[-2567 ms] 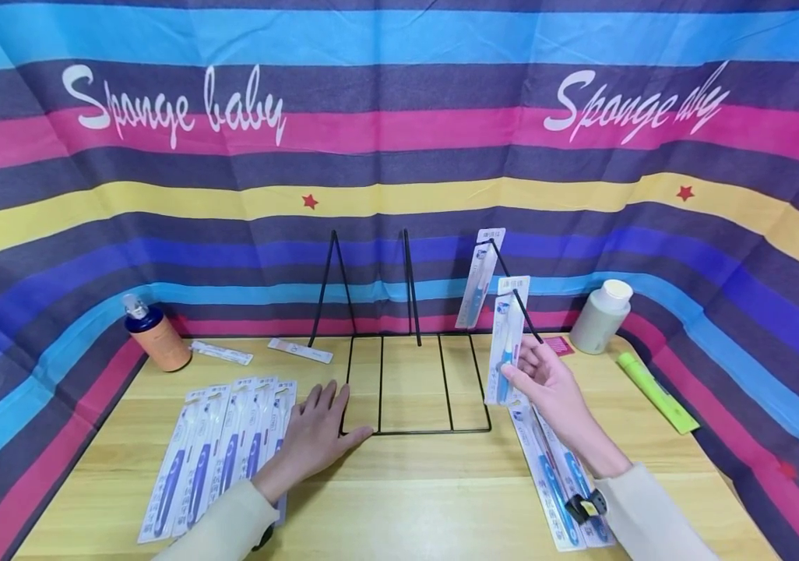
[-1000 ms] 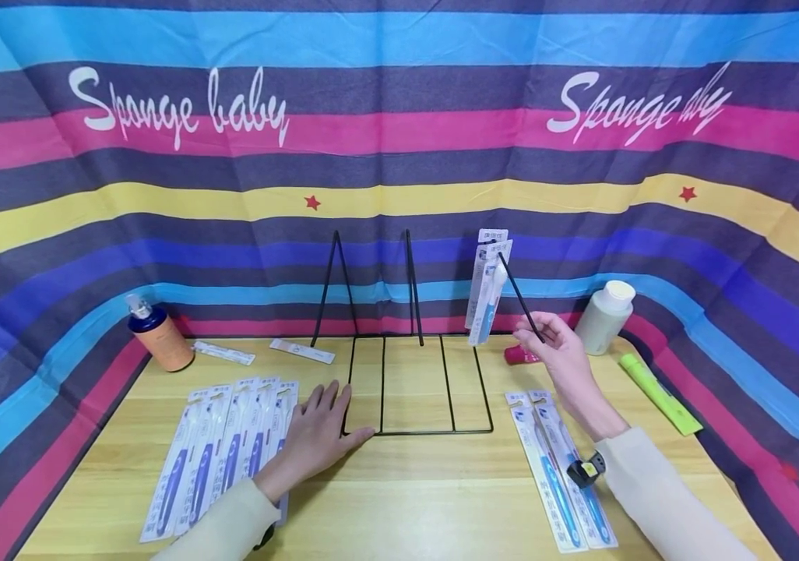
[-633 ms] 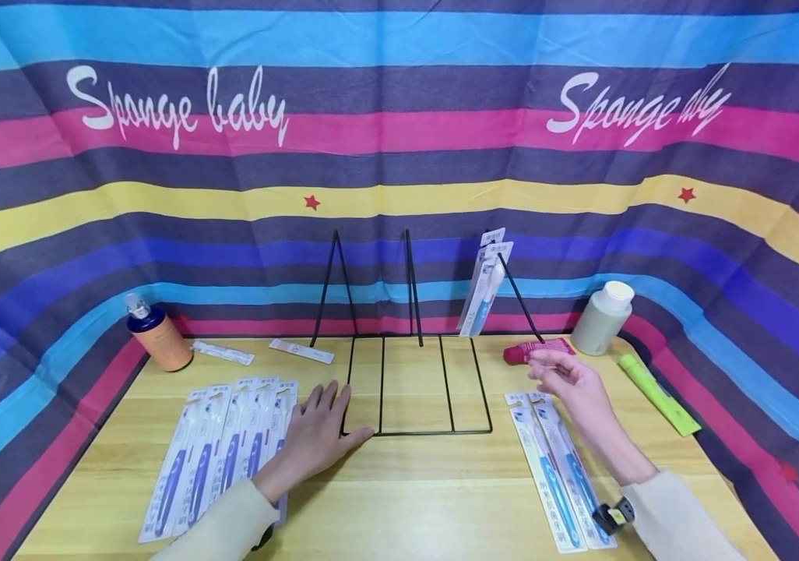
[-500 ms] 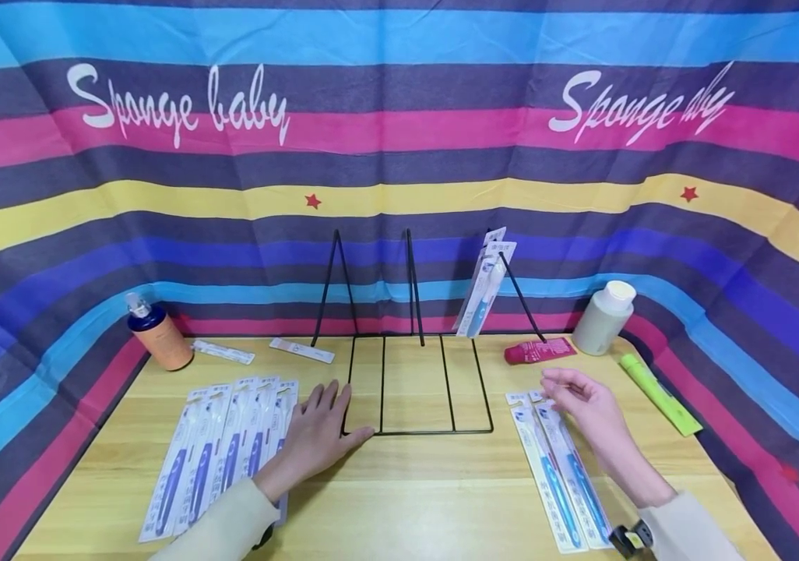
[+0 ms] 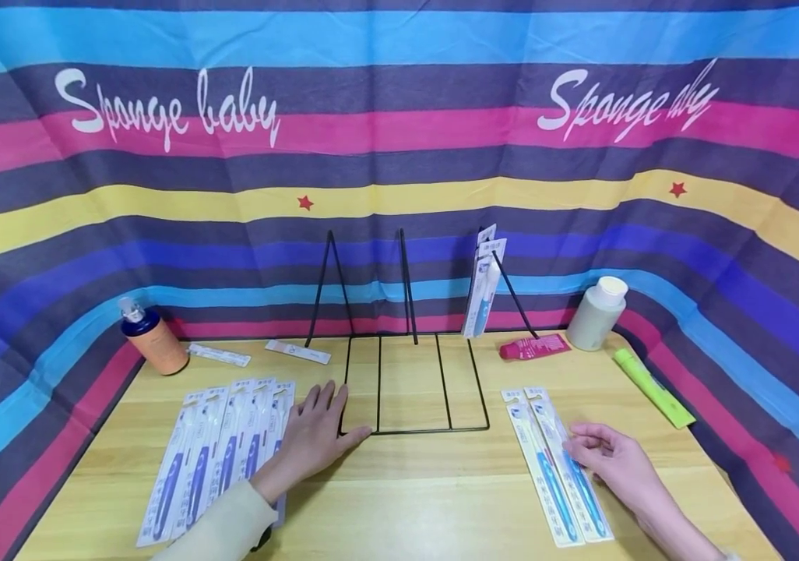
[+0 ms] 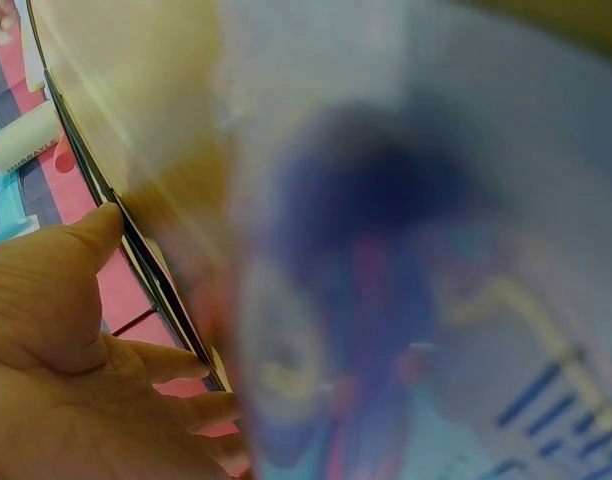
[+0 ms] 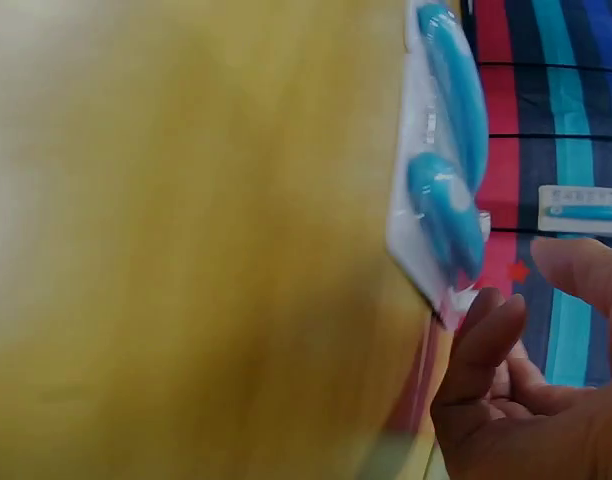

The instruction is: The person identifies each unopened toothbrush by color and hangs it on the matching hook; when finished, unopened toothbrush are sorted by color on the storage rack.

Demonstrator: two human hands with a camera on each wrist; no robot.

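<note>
My left hand (image 5: 310, 436) lies spread on the table at the front left corner of a black wire rack (image 5: 434, 429), thumb touching its front bar. Its wrist covers part of several packaged purple toothbrushes (image 5: 205, 460). In the left wrist view, a blurred package (image 6: 386, 230) fills the right side. My right hand (image 5: 613, 463) hovers at the right edge of two packaged blue toothbrushes (image 5: 547, 467). In the right wrist view its thumb (image 7: 576, 268) and curled fingers stand apart with nothing between them. Two more packaged toothbrushes (image 5: 482, 292) hang on the rack's right arm.
A pink tube (image 5: 535, 347), a grey-green bottle (image 5: 597, 314) and a green tube (image 5: 654, 388) stand or lie at the right. An orange bottle (image 5: 156, 339) and two slim packets, one a white packet (image 5: 297, 351), are at back left. A striped cloth (image 5: 371, 156) encloses the table.
My right hand has hung a packaged blue toothbrush on the rack's right arm, let it go, and come back down to the two packs on the table. The left hand has stayed put.
</note>
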